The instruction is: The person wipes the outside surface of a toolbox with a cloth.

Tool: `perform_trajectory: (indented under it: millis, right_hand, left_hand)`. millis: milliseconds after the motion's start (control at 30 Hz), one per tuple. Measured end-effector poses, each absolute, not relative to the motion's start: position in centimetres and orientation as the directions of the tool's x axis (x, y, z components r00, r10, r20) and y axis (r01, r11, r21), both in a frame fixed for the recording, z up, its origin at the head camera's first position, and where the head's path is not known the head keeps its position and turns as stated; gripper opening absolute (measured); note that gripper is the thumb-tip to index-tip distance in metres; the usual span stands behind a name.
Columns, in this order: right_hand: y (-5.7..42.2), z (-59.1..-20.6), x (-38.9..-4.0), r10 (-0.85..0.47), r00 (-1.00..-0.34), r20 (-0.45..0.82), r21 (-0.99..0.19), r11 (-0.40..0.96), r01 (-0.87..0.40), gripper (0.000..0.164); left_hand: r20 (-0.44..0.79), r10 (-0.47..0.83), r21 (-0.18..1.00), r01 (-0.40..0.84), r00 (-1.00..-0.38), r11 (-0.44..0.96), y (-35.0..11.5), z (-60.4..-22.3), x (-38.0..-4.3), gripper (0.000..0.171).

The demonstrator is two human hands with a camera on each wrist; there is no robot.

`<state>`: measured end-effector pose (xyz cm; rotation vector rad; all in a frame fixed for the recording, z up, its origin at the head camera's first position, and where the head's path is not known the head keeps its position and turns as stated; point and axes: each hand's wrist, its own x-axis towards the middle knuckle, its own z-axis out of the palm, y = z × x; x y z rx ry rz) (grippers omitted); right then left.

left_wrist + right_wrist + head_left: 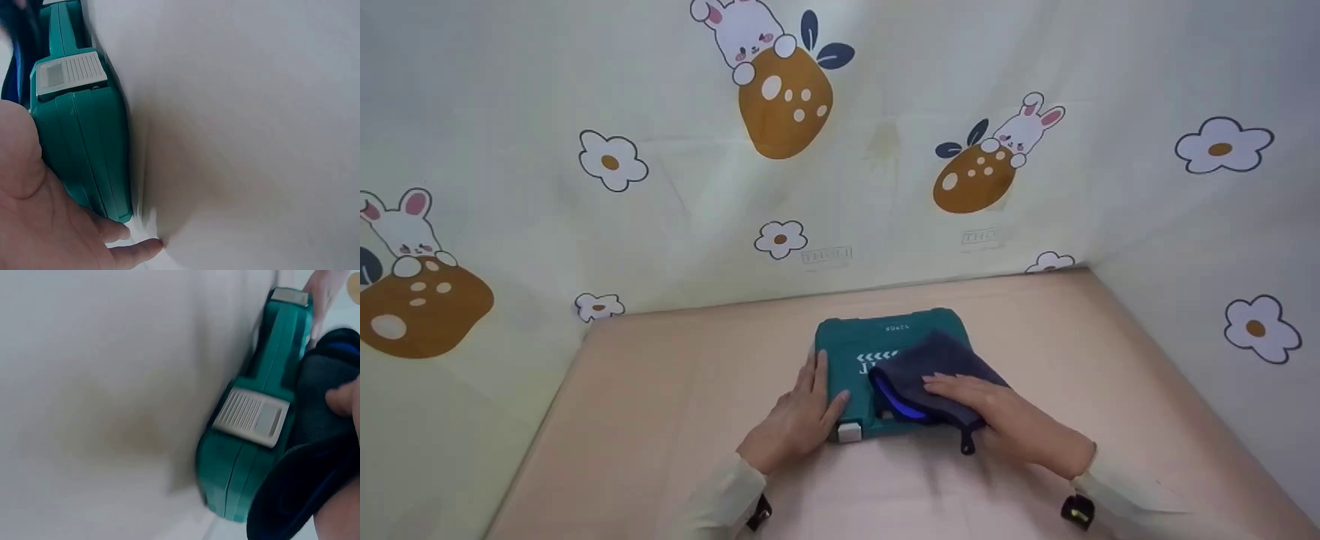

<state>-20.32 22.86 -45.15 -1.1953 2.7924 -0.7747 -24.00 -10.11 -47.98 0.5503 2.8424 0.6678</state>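
A green hard case (846, 336) with white lettering and pale latches lies flat on the table. My left hand (795, 424) rests along its left side, fingers extended and thumb on the lid. In the left wrist view, its palm (39, 219) is beside the case wall (84, 152). My right hand (1012, 420) holds a dark grey cloth (919, 367) with a blue underside against the right part of the lid. In the right wrist view, the cloth (320, 388) covers part of the hand; not all fingers show.
A pinkish-beige cover spreads over the table (660, 420). Behind it and at both sides hangs a pale curtain (675, 217) printed with rabbits and flowers. The case's handle (275, 349) and a latch (253, 416) face the person.
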Motion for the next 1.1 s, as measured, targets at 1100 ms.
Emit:
perform_trajectory:
  millis: [1100]
  right_hand:
    - [13.0, -47.4, -19.0, -0.970, -0.216, 0.112, 0.086, 0.226, -0.970, 0.044]
  left_hand:
    - [-0.061, 0.486, 0.426, 0.418, -0.872, 0.802, -11.0, -47.7, -24.0, 0.101]
